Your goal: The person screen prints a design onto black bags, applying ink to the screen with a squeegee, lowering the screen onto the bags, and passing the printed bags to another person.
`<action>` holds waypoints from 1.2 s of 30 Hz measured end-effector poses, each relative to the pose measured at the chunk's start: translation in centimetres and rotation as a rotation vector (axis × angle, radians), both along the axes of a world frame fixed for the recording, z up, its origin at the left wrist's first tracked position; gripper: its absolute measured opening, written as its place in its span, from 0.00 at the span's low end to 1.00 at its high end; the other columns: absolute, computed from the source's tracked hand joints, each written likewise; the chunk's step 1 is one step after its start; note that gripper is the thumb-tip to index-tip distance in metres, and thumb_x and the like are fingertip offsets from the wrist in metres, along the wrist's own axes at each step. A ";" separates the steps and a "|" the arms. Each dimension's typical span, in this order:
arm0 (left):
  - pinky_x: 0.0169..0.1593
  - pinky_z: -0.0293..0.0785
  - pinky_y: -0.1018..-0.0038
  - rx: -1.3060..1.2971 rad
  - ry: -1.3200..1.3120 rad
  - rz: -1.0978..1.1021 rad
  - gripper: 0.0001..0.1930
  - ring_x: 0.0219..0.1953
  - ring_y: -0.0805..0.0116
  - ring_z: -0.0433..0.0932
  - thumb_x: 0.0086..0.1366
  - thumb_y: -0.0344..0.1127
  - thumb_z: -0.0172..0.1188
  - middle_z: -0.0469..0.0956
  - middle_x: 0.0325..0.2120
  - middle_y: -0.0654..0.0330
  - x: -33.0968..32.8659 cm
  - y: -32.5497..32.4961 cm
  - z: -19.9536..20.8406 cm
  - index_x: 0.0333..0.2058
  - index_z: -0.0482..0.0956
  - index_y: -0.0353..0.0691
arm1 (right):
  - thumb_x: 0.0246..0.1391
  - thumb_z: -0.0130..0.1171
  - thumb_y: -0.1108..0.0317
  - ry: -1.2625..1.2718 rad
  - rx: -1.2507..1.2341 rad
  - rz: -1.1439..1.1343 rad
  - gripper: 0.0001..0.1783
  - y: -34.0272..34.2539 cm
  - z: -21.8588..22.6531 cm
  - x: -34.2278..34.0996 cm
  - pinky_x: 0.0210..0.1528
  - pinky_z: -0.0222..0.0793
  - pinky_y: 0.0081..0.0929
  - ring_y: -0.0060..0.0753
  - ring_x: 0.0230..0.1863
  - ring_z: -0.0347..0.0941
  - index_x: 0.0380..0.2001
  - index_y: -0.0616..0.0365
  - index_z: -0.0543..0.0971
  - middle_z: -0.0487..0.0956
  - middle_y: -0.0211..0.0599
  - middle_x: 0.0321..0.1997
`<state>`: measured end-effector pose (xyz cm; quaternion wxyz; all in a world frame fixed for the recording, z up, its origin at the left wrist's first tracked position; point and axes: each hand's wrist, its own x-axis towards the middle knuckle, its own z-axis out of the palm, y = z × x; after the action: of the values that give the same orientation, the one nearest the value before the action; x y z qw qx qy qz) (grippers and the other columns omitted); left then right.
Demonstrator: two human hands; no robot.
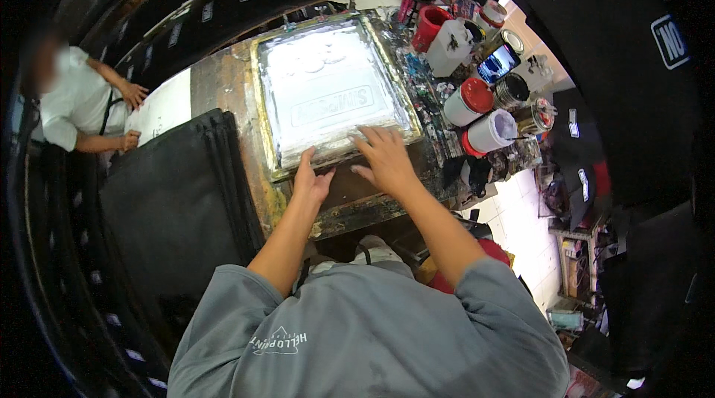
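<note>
A screen-printing frame [260, 115] lies on the worktable in front of me, its edges smeared with paint. White ink [309, 52] pools across the far part of its mesh, and block lettering shows through nearer me. At the frame's near edge, my left hand [314, 180] has one finger up against the rim and the thumb apart. My right hand [385, 161] rests its outspread fingers on the same near edge, farther right, thumb apart. Beneath the frame's near side, a dark surface shows between my hands. I see nothing held in either hand.
Black sheets [175, 182] are stacked on the left. Behind them, another person [82, 100] touches a white sheet [165, 106]. Ink tubs [491, 131], a white jug [449, 48] and a phone [497, 63] crowd the right side. Printed black sheets [655, 115] hang at far right.
</note>
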<state>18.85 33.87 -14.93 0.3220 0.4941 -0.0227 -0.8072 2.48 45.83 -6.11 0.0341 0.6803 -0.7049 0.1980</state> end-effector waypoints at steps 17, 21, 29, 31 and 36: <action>0.66 0.71 0.59 -1.066 0.012 -0.469 0.39 0.63 0.48 0.74 0.75 0.60 0.52 0.69 0.62 0.36 5.5 -5.1 13.3 0.69 0.60 0.31 | 0.58 0.59 0.40 0.357 -0.261 -0.026 0.26 -17.7 14.0 -3.7 0.54 0.60 0.52 0.41 0.45 0.77 0.41 0.53 0.82 0.82 0.36 0.40; 0.52 0.76 0.56 -1.461 -1.577 -0.392 0.12 0.47 0.46 0.80 0.65 0.36 0.65 0.83 0.42 0.47 13.7 -6.8 5.9 0.45 0.85 0.39 | 0.66 0.53 0.40 0.319 -0.352 0.049 0.26 -20.6 17.7 -5.2 0.49 0.61 0.49 0.45 0.44 0.78 0.38 0.54 0.80 0.83 0.40 0.37; 0.60 0.74 0.47 -0.634 -2.167 -0.865 0.31 0.63 0.34 0.69 0.71 0.56 0.58 0.66 0.64 0.34 25.0 -3.6 -3.6 0.59 0.71 0.33 | 0.66 0.52 0.39 0.286 -0.393 0.069 0.28 -23.0 19.3 -6.0 0.50 0.63 0.48 0.47 0.45 0.79 0.38 0.56 0.80 0.83 0.42 0.38; 0.58 0.76 0.48 -0.713 -2.129 -0.905 0.28 0.62 0.33 0.69 0.72 0.53 0.57 0.67 0.64 0.34 25.5 -4.1 -3.8 0.59 0.71 0.36 | 0.66 0.53 0.39 0.280 -0.324 0.046 0.28 -22.5 19.6 -5.4 0.51 0.64 0.48 0.47 0.46 0.79 0.38 0.56 0.80 0.83 0.43 0.39; 0.57 0.77 0.50 -0.981 -2.006 -1.037 0.20 0.61 0.30 0.71 0.71 0.45 0.58 0.64 0.65 0.33 27.3 -3.7 -2.8 0.57 0.73 0.43 | 0.65 0.54 0.39 0.326 -0.369 0.031 0.28 -22.0 18.6 -5.9 0.50 0.64 0.46 0.45 0.47 0.79 0.39 0.56 0.81 0.84 0.41 0.41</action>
<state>46.14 30.12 -17.72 -0.0451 0.6548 -0.7544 -0.0085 -3.45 23.82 12.47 0.2679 0.6963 -0.6314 0.2114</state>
